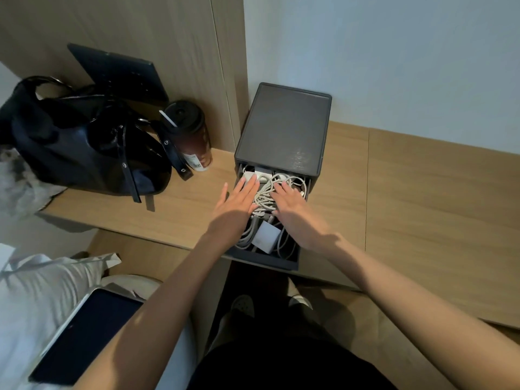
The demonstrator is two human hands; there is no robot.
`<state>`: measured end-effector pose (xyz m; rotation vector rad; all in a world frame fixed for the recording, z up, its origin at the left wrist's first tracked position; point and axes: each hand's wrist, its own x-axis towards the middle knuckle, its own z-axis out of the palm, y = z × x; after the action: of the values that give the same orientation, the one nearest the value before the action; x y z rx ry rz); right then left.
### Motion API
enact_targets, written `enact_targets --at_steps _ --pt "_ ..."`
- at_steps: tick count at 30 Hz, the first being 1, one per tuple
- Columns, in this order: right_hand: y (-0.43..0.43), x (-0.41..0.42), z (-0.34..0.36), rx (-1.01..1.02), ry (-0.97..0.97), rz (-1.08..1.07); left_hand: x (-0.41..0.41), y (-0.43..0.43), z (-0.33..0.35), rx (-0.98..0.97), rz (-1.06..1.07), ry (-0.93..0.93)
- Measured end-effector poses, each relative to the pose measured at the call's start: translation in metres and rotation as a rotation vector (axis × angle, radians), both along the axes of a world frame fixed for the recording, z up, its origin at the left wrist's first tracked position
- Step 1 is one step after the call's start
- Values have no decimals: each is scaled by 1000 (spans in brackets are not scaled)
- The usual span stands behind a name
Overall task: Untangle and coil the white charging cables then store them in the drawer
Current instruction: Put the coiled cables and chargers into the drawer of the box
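Wooden desk [183, 212], drawer [281, 264] — left hand [239, 199], right hand [289, 201] (fingers [251, 183] relaxed, apart) on cables [264, 199]

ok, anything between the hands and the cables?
Nothing visible. The drawer is pulled open, and the left hand and right hand both rest directly on the white cables inside. A white charger block lies among them nearer the front, between the wrists.

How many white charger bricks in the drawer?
2: one white square charger brick near the dark drawer's front, one at the back by the left hand fingertips. More may hide under the white tangled cables.
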<state>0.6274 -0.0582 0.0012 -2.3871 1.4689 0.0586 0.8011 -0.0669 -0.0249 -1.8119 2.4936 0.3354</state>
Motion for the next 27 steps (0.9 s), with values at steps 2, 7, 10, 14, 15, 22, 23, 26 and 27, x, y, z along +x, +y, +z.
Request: enact_targets --at_steps 2,7,10,14,15,22,23,26,27 --pt "3 0 -5 -2 28 -11 -2 0 -3 2 7 24" --pt "-3 -1 -16 34 50 -39 -7 0 0 88 19 93" --pt "-4 -1 -17 39 126 -18 -8 0 0 91 17 73" --pt "-2 0 -17 38 140 -19 -3 3 1 136 -15 94" --pt "-3 -1 -17 31 141 -22 0 4 2 143 -24 114" --pt "-7 -12 -7 94 171 0 25 38 14 173 -89 285" --pt "-6 -13 -6 112 171 -3 28 43 15 187 -117 266" --pt "-1 -14 -4 145 172 -8 37 51 8 182 -209 183" --pt "2 -14 -4 151 170 -17 40 52 6 157 -234 189"
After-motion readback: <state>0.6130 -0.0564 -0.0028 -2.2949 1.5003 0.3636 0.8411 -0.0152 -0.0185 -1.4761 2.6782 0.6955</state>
